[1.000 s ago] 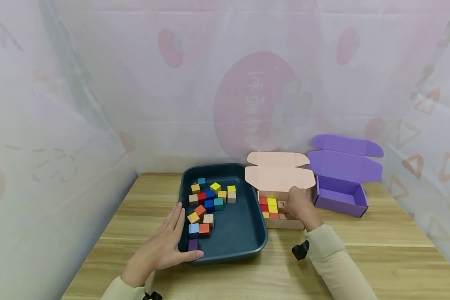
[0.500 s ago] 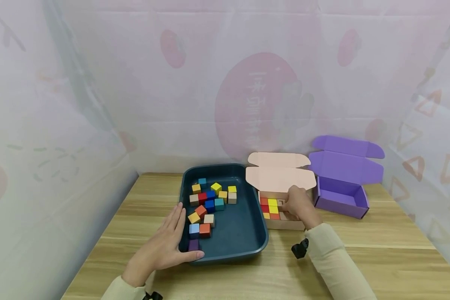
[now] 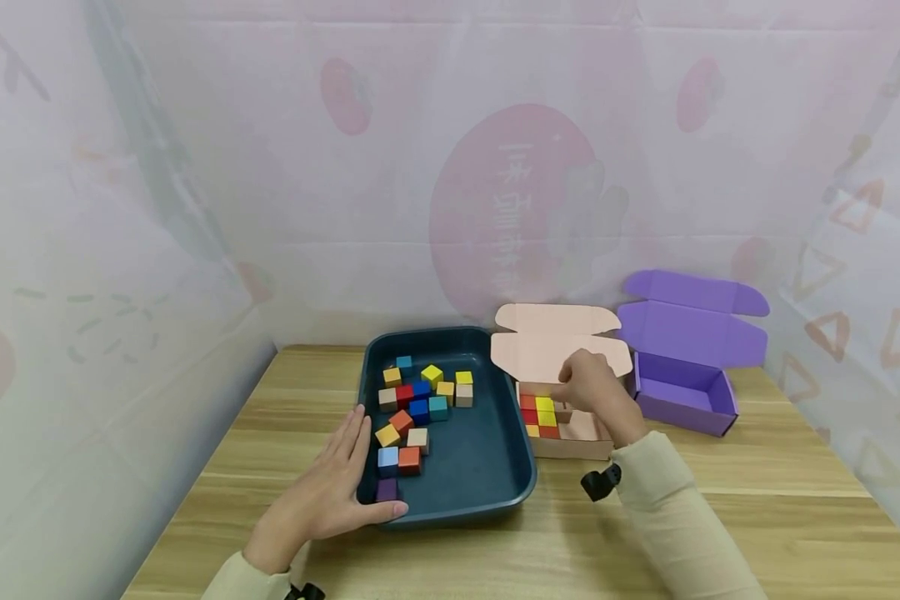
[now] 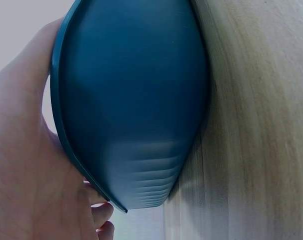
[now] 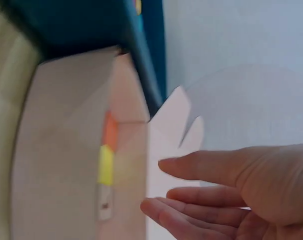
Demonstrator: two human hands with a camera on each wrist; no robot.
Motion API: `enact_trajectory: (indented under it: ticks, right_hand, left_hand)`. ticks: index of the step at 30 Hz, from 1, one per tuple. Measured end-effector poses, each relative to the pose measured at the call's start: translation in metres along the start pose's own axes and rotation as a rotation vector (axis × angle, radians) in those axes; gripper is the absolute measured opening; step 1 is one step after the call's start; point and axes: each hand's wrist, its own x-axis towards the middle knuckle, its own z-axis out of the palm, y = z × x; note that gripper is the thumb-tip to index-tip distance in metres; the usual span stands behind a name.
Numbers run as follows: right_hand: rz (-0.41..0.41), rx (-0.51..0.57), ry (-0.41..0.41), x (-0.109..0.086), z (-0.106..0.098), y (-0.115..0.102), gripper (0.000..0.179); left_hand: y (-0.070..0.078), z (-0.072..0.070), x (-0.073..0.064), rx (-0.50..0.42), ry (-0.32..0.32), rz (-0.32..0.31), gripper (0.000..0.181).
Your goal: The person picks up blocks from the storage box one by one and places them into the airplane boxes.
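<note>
My left hand (image 3: 326,483) lies along the left rim of a dark teal tray (image 3: 480,467), its fingers straight and the thumb over the front corner. Wooden cubes of many colours rest in the tray, among them a purple cube (image 3: 387,489) near the thumb. Just above an opened pale pink box (image 3: 570,448), my right hand (image 3: 600,396) hovers with nothing between thumb and fingers, as the right wrist view shows. Red, orange and yellow cubes (image 3: 545,412) fill the box's left part. Beside them sits a plain wooden cube (image 5: 105,205); the hand partly covers the box's back.
An opened purple box (image 3: 682,396) stands right of the pink one, its lid (image 3: 690,333) raised behind. The pink lid (image 3: 558,357) leans back near a printed cloth wall (image 3: 390,208). Everything stands on a wooden table (image 3: 795,500).
My right hand has risen out of the pink box and moved slightly back and left, its fingers off the plain wooden cube there. My left hand stays on the tray rim.
</note>
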Motion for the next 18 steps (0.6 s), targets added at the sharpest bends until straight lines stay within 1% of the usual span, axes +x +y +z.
enact_trajectory:
  ticks: [2,4,8,12,18]
  right_hand:
    - [-0.026,0.015,-0.011,0.001,-0.004,-0.01,0.019]
    - [-0.06,0.034,-0.024,0.001,-0.007,-0.02,0.028]
    - [-0.129,0.045,-0.042,0.003,-0.005,-0.041,0.031]
    - [-0.21,0.012,-0.062,0.005,0.005,-0.063,0.027]
    - [-0.327,-0.03,-0.125,0.007,0.027,-0.094,0.022]
  left_hand:
    - [0.0,0.0,0.0,0.004,0.002,0.002,0.133]
    - [-0.001,0.0,0.0,0.006,0.002,0.002,0.133]
    - [0.0,0.0,-0.001,0.005,-0.006,-0.003,0.134]
    - [-0.001,0.001,-0.001,0.007,-0.009,-0.006,0.134]
    - [-0.001,0.002,0.0,0.009,-0.002,-0.002,0.134]
